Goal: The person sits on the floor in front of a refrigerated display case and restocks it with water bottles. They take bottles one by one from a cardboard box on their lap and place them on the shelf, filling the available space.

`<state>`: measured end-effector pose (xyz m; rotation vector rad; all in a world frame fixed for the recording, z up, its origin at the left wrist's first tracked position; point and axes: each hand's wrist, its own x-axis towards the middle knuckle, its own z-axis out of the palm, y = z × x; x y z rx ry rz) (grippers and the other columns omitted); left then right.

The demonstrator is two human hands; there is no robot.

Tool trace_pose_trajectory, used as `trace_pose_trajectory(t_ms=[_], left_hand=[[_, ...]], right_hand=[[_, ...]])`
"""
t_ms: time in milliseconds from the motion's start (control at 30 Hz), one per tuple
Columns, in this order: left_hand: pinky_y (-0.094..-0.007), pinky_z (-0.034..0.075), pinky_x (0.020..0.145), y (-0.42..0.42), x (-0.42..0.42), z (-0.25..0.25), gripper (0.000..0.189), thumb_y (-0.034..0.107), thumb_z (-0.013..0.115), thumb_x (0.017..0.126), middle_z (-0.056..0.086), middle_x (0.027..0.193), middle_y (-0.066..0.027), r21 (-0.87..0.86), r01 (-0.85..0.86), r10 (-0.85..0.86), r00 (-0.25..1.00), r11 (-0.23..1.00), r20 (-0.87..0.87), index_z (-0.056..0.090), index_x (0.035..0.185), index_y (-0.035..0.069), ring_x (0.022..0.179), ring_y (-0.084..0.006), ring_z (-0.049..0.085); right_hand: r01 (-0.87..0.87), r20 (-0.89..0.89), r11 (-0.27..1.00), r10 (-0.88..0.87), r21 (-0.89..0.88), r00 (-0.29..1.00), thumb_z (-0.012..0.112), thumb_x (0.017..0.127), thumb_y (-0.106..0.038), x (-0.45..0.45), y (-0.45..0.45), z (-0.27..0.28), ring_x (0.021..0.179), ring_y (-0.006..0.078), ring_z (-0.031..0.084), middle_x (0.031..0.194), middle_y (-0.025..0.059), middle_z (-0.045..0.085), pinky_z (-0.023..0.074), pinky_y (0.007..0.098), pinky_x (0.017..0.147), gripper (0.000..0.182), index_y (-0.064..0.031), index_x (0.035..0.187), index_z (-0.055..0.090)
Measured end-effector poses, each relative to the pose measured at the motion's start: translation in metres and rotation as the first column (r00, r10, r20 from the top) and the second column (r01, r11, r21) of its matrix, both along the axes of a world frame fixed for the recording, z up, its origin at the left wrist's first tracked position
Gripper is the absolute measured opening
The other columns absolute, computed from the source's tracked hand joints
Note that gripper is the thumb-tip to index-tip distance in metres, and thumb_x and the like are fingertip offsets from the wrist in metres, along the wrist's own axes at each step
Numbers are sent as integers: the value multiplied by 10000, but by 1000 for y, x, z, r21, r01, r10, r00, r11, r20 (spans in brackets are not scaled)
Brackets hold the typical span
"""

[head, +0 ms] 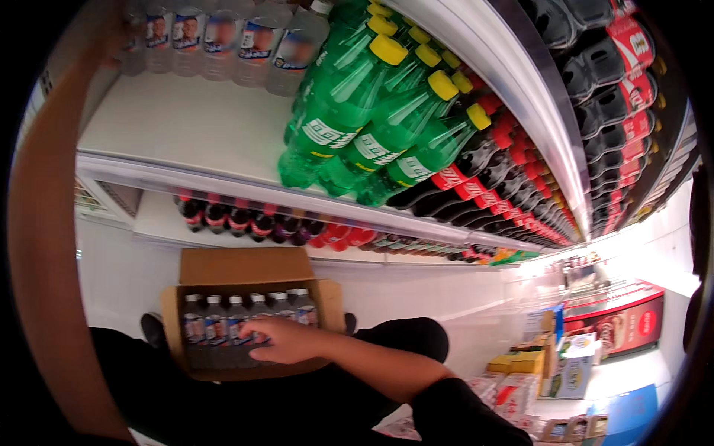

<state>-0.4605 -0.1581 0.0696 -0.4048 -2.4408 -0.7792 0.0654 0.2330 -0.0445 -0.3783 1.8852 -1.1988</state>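
My right hand reaches over an open cardboard box on the floor, its fingers spread above several clear plastic bottles with white caps and blue labels. The bottles stand upright in the box, between my legs. My left arm runs up along the left edge of the view to the shelf; its hand is dark and blurred at the upper left, near the end of a row of similar clear bottles. Whether it holds one cannot be told. Beside that row stand large green soda bottles with yellow caps.
The white shelf board has a raised front edge. Cola bottles continue along it to the right, with small bottles on the shelf below. Stacked cartons and packages stand across the aisle at the lower right.
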Motion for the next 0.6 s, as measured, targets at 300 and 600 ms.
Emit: trace_pose_trajectory(t_ms=[300,600], left_hand=[[-473,498,968,113,174,-10,478,83,654,826,609,1215,-225,146,-121,149,968,982,-203,523,1280,9,1165,-408,575],[-443,535,946,154,442,-70,423,8,677,816,551,1356,-224,-1,608,-594,777,794,206,596,1229,44,1198,-411,591]], right_hand=[[-41,-280,915,165,401,946,658,914,-281,3,18,-28,1185,365,585,1246,179,595,496,489,981,408,-78,1263,599],[-118,-9,664,185,738,983,675,889,-401,-18,51,-111,1407,426,410,1511,202,434,404,566,1112,689,-154,1492,453]])
